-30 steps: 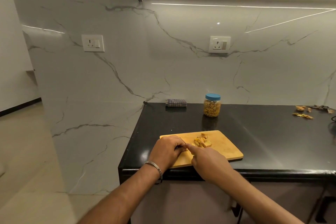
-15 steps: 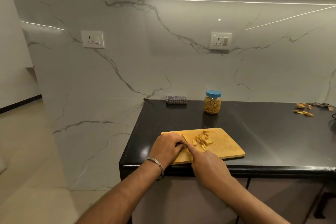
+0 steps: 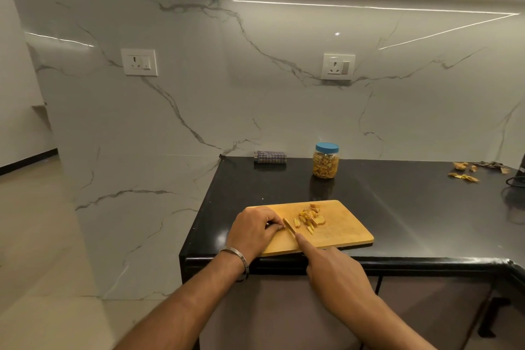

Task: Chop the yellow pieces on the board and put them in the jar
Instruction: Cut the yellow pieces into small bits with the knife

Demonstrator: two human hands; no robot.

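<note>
Lower centre of the frame: a rectangular light-wood cutting board [image 3: 341, 233] lying on a glossy black stone countertop [image 3: 412, 207], close to its near edge. On the board's upper middle, a small loose heap of chopped yellow-orange pieces [image 3: 308, 217], one pale rounder slice at its right side. At the board's left end, the left hand [image 3: 254, 231], fingers curled down together, fingertips at a thin yellow strip [image 3: 289, 226] beside the heap; whether pinching it or only pressing it, impossible to tell. A metal bangle [image 3: 238, 260] round the left wrist. Just right of that, the right hand [image 3: 335, 273] coming in from the lower right, index finger stretched forward onto the board toward the strip, the other fingers folded under; a knife handle presumably inside but hidden, so grip unclear. Farther back, centre of the frame, a clear plastic jar with a blue screw lid [image 3: 326, 160], lid on, filled with yellow pieces, standing well apart from the board. Left of the jar, against the white veined marble wall, a folded checked cloth [image 3: 270, 157]. At the far right of the countertop, scattered brownish-yellow peelings [image 3: 466, 172]. On the wall, two white socket plates [image 3: 338, 67].
</note>
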